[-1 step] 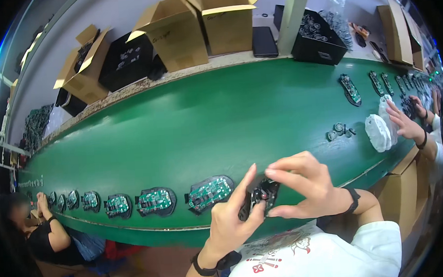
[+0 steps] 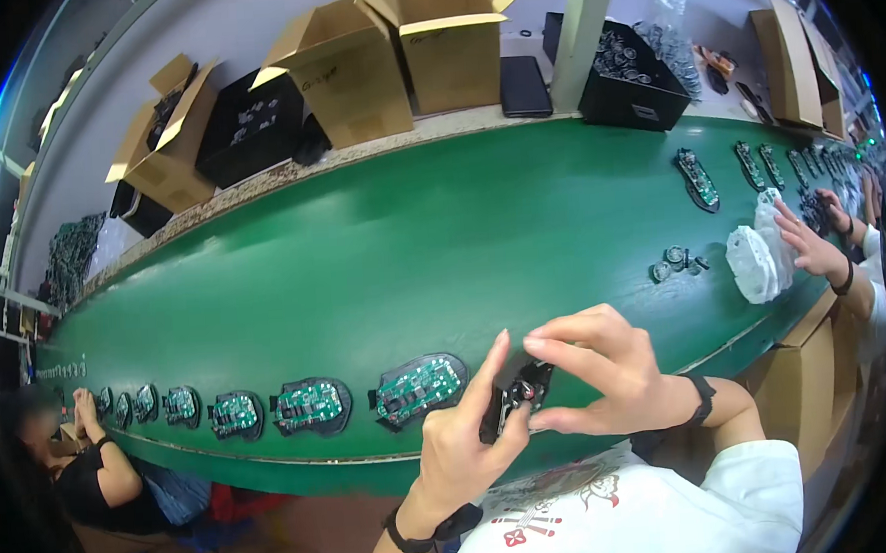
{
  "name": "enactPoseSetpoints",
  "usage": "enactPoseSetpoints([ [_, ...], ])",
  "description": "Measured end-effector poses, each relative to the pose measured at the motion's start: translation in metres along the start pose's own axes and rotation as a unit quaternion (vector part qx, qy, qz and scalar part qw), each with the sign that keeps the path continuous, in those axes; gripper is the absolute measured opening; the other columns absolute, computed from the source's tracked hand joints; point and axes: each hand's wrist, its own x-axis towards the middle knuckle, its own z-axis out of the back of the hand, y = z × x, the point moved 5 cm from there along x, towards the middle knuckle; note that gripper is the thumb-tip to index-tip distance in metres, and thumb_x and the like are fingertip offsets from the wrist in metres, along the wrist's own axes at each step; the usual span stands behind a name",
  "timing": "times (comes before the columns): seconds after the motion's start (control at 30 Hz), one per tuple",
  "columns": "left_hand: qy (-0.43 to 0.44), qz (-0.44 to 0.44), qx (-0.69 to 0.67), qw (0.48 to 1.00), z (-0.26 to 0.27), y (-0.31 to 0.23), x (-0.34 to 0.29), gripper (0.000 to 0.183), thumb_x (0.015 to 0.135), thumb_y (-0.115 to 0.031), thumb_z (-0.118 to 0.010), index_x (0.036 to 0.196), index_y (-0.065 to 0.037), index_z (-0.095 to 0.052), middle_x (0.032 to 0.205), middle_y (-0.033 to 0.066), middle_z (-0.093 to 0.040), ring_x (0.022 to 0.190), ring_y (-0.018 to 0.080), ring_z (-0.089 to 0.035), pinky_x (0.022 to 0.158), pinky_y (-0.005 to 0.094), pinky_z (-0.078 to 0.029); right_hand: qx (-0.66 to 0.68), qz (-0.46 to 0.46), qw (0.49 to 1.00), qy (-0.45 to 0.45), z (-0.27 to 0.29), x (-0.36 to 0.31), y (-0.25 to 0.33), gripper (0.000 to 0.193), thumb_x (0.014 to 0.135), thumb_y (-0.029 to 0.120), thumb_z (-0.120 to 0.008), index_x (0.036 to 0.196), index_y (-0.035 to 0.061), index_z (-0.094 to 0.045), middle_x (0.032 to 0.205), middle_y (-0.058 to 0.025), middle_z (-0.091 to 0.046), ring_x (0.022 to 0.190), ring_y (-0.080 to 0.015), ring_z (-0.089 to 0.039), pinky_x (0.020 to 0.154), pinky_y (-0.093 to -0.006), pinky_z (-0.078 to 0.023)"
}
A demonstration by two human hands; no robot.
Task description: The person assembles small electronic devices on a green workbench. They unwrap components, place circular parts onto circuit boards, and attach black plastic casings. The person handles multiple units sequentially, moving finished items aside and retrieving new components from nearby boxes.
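A small black plastic part (image 2: pixel 520 391) with some metal or shiny bits inside is held up in front of me, over the near edge of the green table. My left hand (image 2: pixel 463 431) grips it from the left, with its thumb pressed on the part's face and the index finger stretched along the far side. Closing in from the right, my right hand (image 2: pixel 613 373) has its fingertips at the upper end and its thumb low on the right side. Fingers cover much of the part. Left of my left hand lies a green circuit board in a black housing (image 2: pixel 419 390).
More boards in black housings (image 2: pixel 311 404) line the near edge leftward. Round clear parts (image 2: pixel 677 259) and white foam-like pieces (image 2: pixel 753 260) lie to the right, near a co-worker's hand (image 2: pixel 810 242). Cardboard boxes (image 2: pixel 353 96) and black bins (image 2: pixel 634 96) stand along the back ledge.
My right hand's fingers and thumb have shifted slightly left against the black part, which shows a little less of its right side. Both hands stay in the same place over the table edge.
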Motion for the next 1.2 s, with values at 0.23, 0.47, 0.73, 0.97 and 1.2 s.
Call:
enactPoseSetpoints([
  [0.23,-0.027,-0.074,0.05,0.996,-0.002,-0.003,-0.005,0.066,0.076,-0.001,-0.069,0.139,0.004,-0.049,0.088,0.013,-0.072,0.061,0.0146,-0.068,0.057,0.0272,-0.053,0.007,0.032,0.999,0.002,-0.008,-0.008,-0.003,0.051,0.074,0.027,-0.082,0.115,0.0001,-0.066,0.103,-0.0107,-0.068,0.078,-0.024,-0.067,0.057,-0.0292,-0.055],
  [0.47,0.209,0.121,-0.492,0.836,-0.028,0.018,-0.015,0.088,0.099,-0.055,-0.044,0.157,-0.014,0.008,0.149,0.0205,-0.029,0.11,0.0327,-0.064,0.083,0.0383,-0.057,0.028,-0.009,0.999,0.032,-0.012,-0.003,-0.005,0.051,0.076,0.028,-0.08,0.117,0.0008,-0.065,0.105,-0.011,-0.068,0.084,-0.0241,-0.066,0.063,-0.0322,-0.057],
  [0.73,0.085,0.13,-0.567,0.809,-0.012,0.037,-0.003,0.071,0.101,-0.058,-0.028,0.157,-0.025,0.003,0.135,0.0189,-0.049,0.097,0.0291,-0.068,0.081,0.0404,-0.061,-0.032,0.013,0.996,0.083,-0.019,0.003,0.019,0.082,0.068,0.047,-0.08,0.128,-0.0034,-0.056,0.132,-0.0173,-0.055,0.117,-0.0333,-0.056,0.097,-0.0407,-0.051],
  [0.97,0.063,0.169,-0.547,0.818,-0.016,0.038,-0.008,0.072,0.102,-0.057,-0.029,0.157,-0.02,-0.001,0.145,0.0137,-0.04,0.117,0.026,-0.06,0.093,0.039,-0.056,-0.013,0.009,0.986,0.165,-0.029,0.006,0.017,0.085,0.068,0.042,-0.08,0.131,-0.0064,-0.051,0.136,-0.0222,-0.051,0.122,-0.0362,-0.053,0.103,-0.0429,-0.046],
  [1.2,0.046,0.165,-0.58,0.797,-0.019,0.044,-0.006,0.063,0.104,-0.048,-0.031,0.157,-0.023,-0.007,0.147,0.0109,-0.04,0.131,0.0251,-0.048,0.106,0.0416,-0.046,-0.104,0.062,0.981,0.149,-0.043,-0.008,0.021,0.073,0.082,0.047,-0.068,0.124,-0.0108,-0.055,0.133,-0.0314,-0.051,0.119,-0.0418,-0.056,0.098,-0.0445,-0.05],
])
